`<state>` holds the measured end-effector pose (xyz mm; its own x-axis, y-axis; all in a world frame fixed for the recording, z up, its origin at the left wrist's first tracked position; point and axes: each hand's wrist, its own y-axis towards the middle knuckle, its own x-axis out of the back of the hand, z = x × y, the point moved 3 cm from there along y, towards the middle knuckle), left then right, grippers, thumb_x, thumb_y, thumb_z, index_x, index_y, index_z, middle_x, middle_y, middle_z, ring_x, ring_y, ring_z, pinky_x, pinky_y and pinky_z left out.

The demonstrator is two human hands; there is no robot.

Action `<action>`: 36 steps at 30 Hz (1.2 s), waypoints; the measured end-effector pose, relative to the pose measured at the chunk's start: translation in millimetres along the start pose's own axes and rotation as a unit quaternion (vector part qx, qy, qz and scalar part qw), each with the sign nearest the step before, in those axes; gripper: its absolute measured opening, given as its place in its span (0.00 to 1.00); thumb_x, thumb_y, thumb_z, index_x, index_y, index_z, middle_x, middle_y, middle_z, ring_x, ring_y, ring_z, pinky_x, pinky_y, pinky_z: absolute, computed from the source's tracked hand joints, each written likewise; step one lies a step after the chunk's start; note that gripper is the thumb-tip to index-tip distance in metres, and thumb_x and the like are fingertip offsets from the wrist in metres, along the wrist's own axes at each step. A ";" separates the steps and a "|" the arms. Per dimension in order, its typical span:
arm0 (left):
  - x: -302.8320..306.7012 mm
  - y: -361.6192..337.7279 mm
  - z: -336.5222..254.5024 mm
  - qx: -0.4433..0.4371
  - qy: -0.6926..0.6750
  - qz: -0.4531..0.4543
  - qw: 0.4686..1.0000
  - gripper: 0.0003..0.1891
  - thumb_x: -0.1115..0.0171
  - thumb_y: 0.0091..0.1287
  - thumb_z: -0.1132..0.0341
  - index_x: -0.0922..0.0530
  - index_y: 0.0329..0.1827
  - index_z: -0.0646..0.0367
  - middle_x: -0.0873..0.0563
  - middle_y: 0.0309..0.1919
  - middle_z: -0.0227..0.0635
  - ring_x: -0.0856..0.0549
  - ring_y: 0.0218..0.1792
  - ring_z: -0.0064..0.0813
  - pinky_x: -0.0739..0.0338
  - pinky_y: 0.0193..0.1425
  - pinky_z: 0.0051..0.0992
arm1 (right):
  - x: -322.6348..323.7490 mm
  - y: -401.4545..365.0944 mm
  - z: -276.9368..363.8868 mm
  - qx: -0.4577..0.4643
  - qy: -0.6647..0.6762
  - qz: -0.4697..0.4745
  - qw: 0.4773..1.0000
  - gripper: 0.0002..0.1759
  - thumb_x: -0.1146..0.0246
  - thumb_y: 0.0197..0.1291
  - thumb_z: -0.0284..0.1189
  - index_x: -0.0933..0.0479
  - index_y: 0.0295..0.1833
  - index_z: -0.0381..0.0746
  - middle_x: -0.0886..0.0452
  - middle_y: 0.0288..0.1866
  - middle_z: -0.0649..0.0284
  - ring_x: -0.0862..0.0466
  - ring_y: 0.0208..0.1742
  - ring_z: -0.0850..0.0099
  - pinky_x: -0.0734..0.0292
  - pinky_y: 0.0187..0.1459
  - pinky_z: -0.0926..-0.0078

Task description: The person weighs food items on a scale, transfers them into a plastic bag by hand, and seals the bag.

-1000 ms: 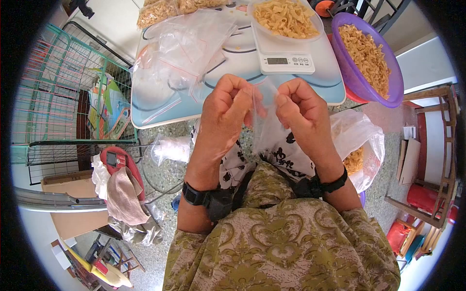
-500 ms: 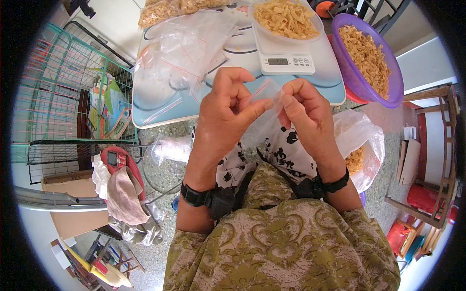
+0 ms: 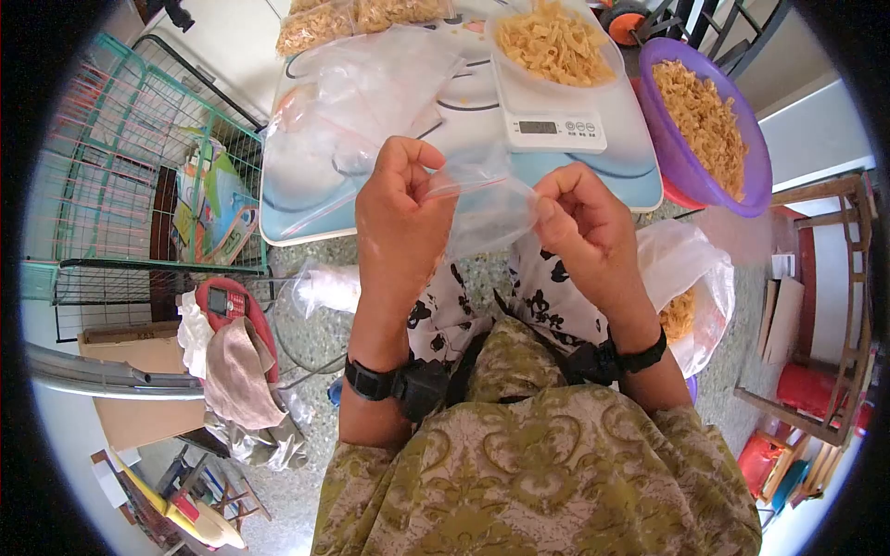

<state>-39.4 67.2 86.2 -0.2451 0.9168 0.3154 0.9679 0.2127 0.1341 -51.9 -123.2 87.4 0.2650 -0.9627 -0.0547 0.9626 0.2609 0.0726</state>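
Observation:
A clear plastic zip bag [image 3: 489, 208] with a red line along its mouth is stretched between my hands, over my lap at the table's front edge. My left hand [image 3: 404, 204] grips one side of the mouth, with its fingers curled. At the opposite corner, my right hand [image 3: 584, 218] pinches the bag between thumb and forefinger. The mouth looks parted, and nothing shows inside. Beyond my hands, a white digital scale [image 3: 556, 130] carries a clear bowl of yellowish dried strips [image 3: 553, 42]. A pile of flat clear bags [image 3: 371, 93] lies left of it.
Filled bags of strips [image 3: 315, 28] sit at the table's back left. A purple basin [image 3: 765, 157] of strips stands right of the table, above an open plastic bag [image 3: 709, 287] of strips. A green wire cage [image 3: 120, 167] stands at the left.
My hands have moved apart, and the bag's mouth has spread from a bunched pinch to a wide opening. My left hand has turned and shifted slightly left.

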 end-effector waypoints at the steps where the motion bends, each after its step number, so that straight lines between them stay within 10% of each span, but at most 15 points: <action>1: 1.0 -0.6 -1.0 0.003 0.042 0.007 0.999 0.09 0.39 0.60 0.77 0.25 0.42 0.58 0.23 0.23 0.23 0.27 0.24 0.11 0.32 0.28 0.18 | -0.3 0.4 -0.5 0.018 -0.036 -0.003 0.999 0.03 0.41 0.68 0.24 0.28 0.44 0.38 0.27 0.34 0.74 0.29 0.34 0.87 0.31 0.35 0.86; 6: -1.1 -1.7 -11.1 -0.010 0.081 -0.001 0.997 0.10 0.40 0.59 0.77 0.25 0.43 0.59 0.23 0.21 0.26 0.27 0.23 0.13 0.33 0.27 0.19 | -8.8 1.0 17.8 0.181 -0.179 -0.049 0.966 0.10 0.40 0.62 0.19 0.25 0.48 0.38 0.21 0.43 0.63 0.21 0.34 0.77 0.25 0.36 0.80; 8: -1.6 -1.6 -14.1 -0.007 0.101 -0.004 0.995 0.10 0.40 0.58 0.77 0.25 0.43 0.59 0.23 0.21 0.28 0.27 0.23 0.14 0.33 0.27 0.20 | -14.0 -2.4 34.7 0.388 -0.366 -0.047 0.845 0.18 0.40 0.56 0.16 0.25 0.53 0.39 0.21 0.52 0.55 0.16 0.36 0.65 0.20 0.37 0.72; 11: -3.1 -2.5 -15.9 -0.055 0.126 -0.011 0.990 0.10 0.40 0.59 0.77 0.25 0.43 0.59 0.23 0.21 0.31 0.27 0.22 0.16 0.32 0.27 0.21 | -27.2 -4.6 38.3 0.416 -0.378 0.025 0.827 0.21 0.41 0.55 0.15 0.25 0.56 0.38 0.20 0.55 0.54 0.15 0.39 0.60 0.17 0.39 0.67; 14: -4.0 -1.8 -14.6 -0.076 0.063 -0.040 0.994 0.11 0.36 0.58 0.76 0.25 0.41 0.58 0.26 0.18 0.35 0.26 0.19 0.30 0.30 0.26 0.30 | -37.2 -3.4 26.8 0.338 -0.432 0.038 0.835 0.20 0.41 0.56 0.18 0.25 0.56 0.38 0.20 0.54 0.55 0.15 0.40 0.61 0.17 0.37 0.66; 21: 11.9 0.0 -16.8 -0.044 -0.033 -0.145 0.988 0.08 0.35 0.63 0.74 0.27 0.38 0.57 0.26 0.19 0.28 0.29 0.21 0.17 0.33 0.25 0.21 | -33.1 -0.9 9.8 0.244 -0.558 0.095 0.788 0.18 0.41 0.59 0.25 0.26 0.56 0.38 0.21 0.52 0.55 0.15 0.37 0.58 0.18 0.34 0.61; 29: -0.2 -7.7 -27.3 -0.092 0.043 -0.057 0.993 0.12 0.29 0.59 0.71 0.27 0.37 0.57 0.24 0.20 0.33 0.25 0.21 0.23 0.29 0.27 0.25 | -41.9 2.8 21.3 0.175 -0.582 0.122 0.785 0.21 0.40 0.59 0.28 0.27 0.59 0.38 0.25 0.62 0.47 0.14 0.30 0.56 0.19 0.27 0.56; 36: -1.9 -8.8 -16.8 -0.078 -0.113 -0.017 0.990 0.09 0.33 0.67 0.74 0.28 0.38 0.56 0.26 0.24 0.18 0.31 0.24 0.07 0.38 0.27 0.12 | -34.7 11.4 -9.3 0.131 -0.603 0.157 0.771 0.19 0.42 0.61 0.28 0.26 0.58 0.37 0.19 0.52 0.46 0.13 0.32 0.55 0.18 0.29 0.57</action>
<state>-48.4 57.9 100.2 -0.2415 0.9660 0.0926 0.9345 0.2058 0.2904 -49.6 -86.2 80.9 0.0847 -0.2625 0.9612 0.7754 0.6232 0.1018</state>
